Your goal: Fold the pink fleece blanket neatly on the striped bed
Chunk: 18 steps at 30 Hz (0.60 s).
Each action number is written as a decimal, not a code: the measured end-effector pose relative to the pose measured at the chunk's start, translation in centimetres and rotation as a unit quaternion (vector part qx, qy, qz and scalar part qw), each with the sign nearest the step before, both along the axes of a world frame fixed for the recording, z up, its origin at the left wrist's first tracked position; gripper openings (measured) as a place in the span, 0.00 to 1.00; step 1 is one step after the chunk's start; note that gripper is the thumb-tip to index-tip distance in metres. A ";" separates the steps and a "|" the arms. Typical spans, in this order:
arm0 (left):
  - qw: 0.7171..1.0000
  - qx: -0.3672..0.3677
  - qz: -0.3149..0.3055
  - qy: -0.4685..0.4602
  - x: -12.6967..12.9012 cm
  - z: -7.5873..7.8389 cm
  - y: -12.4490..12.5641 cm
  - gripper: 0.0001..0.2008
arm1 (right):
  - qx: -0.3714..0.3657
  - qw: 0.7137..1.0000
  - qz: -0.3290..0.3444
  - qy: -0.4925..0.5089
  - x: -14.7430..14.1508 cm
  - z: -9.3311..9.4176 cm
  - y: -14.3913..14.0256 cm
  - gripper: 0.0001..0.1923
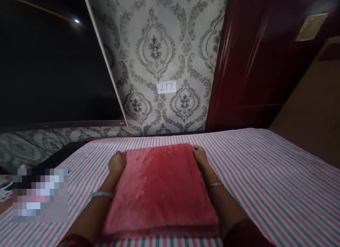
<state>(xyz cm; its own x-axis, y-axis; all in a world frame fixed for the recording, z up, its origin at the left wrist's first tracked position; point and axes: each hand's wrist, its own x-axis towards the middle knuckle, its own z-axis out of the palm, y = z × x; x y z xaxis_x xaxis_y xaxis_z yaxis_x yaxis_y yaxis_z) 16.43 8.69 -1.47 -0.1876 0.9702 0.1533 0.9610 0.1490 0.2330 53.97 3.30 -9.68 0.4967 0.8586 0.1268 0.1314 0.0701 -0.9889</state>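
Note:
A pinkish-red plush cloth (pixel 164 190), folded into a flat square, lies on the striped sheet in front of me. Layers show along its near edge. At its far left corner, my left hand (pixel 117 162) is closed on the edge, with the fingertips partly tucked out of sight. My right hand (pixel 200 155) grips the far right corner, fingers curled in. A pale bangle (pixel 102 194) circles the left wrist, and a thin silver bracelet (pixel 217 184) is on the right one.
The pink, grey and white striped sheet (pixel 247 162) covers the surface beneath. Behind it stands a patterned wall with a paper label (pixel 166 86) reading 277. A large dark screen (pixel 58 62) is at left, a dark red door (pixel 247 62) at right, and a brown panel (pixel 313 108) beyond.

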 end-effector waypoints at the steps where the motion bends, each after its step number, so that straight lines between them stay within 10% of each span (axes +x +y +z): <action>1: 1.000 0.002 -0.001 -0.002 0.0 0.0 0.0 0.24 | -0.002 1.000 0.003 0.007 0.0 0.1 -0.1 0.21; 10: 0.996 -0.032 -0.077 -0.044 -2.7 2.5 -3.1 0.20 | -0.021 0.995 0.093 0.030 -0.8 3.2 -3.3 0.17; 18: 0.990 0.004 -0.123 -0.072 -3.9 0.2 -12.2 0.19 | -0.036 0.981 0.191 -0.017 -2.0 3.9 -10.7 0.14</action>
